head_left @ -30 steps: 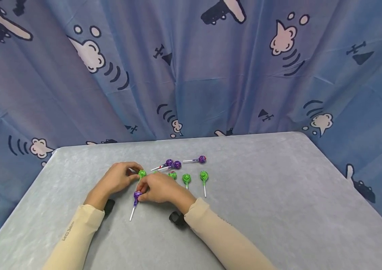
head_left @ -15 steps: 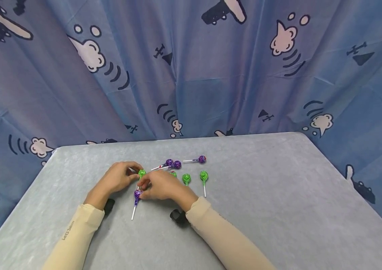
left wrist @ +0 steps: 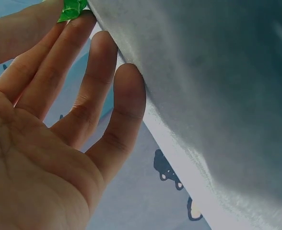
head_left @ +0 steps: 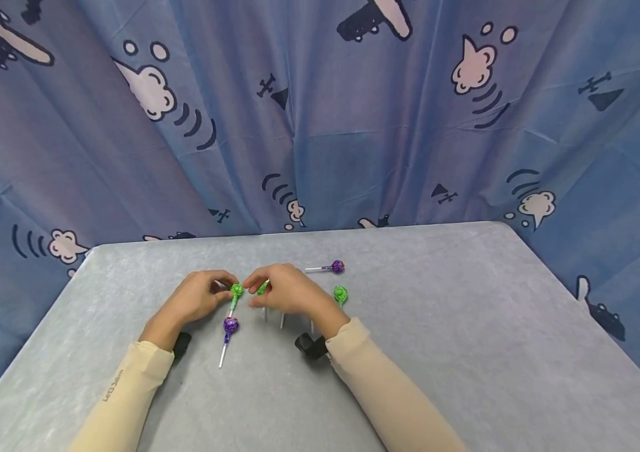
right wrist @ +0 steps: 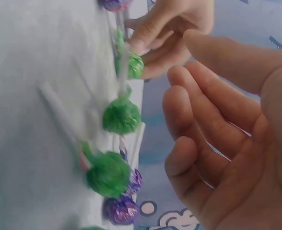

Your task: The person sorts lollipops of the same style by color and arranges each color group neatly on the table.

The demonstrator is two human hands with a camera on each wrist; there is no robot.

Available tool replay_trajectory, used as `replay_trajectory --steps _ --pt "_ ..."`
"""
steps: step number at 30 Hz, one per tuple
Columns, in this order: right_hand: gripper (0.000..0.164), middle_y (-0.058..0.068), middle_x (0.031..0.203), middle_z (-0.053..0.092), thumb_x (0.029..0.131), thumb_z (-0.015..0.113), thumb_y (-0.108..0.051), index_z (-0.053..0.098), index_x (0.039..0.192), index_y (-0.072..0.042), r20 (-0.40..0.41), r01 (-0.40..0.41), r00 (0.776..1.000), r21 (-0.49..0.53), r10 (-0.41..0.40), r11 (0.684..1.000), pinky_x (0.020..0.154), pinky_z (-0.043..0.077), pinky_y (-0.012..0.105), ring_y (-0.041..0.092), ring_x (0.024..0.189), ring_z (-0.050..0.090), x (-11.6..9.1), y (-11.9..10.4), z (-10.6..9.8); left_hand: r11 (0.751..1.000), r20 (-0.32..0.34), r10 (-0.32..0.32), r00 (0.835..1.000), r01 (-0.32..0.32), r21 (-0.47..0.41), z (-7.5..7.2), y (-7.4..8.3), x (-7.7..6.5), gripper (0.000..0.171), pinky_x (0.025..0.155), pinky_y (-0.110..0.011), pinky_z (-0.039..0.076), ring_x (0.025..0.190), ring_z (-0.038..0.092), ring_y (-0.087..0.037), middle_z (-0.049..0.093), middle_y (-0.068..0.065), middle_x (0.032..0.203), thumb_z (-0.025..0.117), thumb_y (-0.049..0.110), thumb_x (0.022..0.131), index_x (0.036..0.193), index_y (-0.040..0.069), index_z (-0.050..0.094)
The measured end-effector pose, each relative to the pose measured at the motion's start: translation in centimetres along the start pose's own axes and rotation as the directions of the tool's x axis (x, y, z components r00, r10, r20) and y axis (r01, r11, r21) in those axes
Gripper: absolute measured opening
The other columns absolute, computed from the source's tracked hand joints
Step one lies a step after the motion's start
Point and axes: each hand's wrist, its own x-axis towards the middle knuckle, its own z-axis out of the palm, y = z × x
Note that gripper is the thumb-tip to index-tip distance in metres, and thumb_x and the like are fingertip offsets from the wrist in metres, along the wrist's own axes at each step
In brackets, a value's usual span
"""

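Note:
My left hand [head_left: 198, 298] rests on the table with thumb and fingertips pinching the green-wrapped head of a lollipop [head_left: 237, 290]. Directly below its stick lies a purple lollipop [head_left: 231, 325], head touching or nearly touching the stick's end. My right hand [head_left: 291, 292] hovers over the row of green lollipops, fingers loosely bent and holding nothing. Under its fingertips another green lollipop [head_left: 262, 289] shows in part. In the right wrist view, green heads [right wrist: 122, 116] and a purple lollipop [right wrist: 122, 211] lie beside that hand; from the head they are mostly hidden.
A purple lollipop [head_left: 338, 267] lies sideways toward the back of the grey-white table [head_left: 466, 326]. At the right end of the row is a green lollipop [head_left: 340, 294], its stick hidden by the right forearm. Behind the table hangs a blue patterned curtain [head_left: 342, 157].
My right hand has let go of the purple lollipop, now below the green one, and moved up and right over the others. The left hand has stayed in place.

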Motion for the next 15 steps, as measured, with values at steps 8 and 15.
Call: replay_trajectory --steps 8,15 --pt "0.03 -0.004 0.107 0.074 0.091 0.073 -0.016 0.071 0.121 -0.014 0.037 -0.011 0.999 -0.014 0.011 1.0 0.08 0.052 0.024 0.01 0.094 0.067 0.1 0.6 0.0 1.0 -0.009 0.001 1.0 -0.001 -0.005 -0.1 0.2 -0.1 0.021 0.083 -0.046 0.053 0.096 0.069 -0.026 0.074 -0.008 0.106 0.07 0.011 0.091 0.112 0.013 0.073" --pt "0.021 -0.007 0.093 0.072 0.09 0.074 -0.012 0.074 0.11 -0.014 0.111 -0.003 0.994 -0.075 0.012 0.997 0.083 0.049 0.02 0.003 0.088 0.063 0.3 0.9 1.0 1.0 -0.019 -0.002 1.0 0.002 -0.014 0.0 0.1 -0.1 0.02 0.083 -0.045 0.052 0.095 0.069 -0.024 0.074 -0.008 0.106 0.07 0.012 0.091 0.111 0.014 0.073"
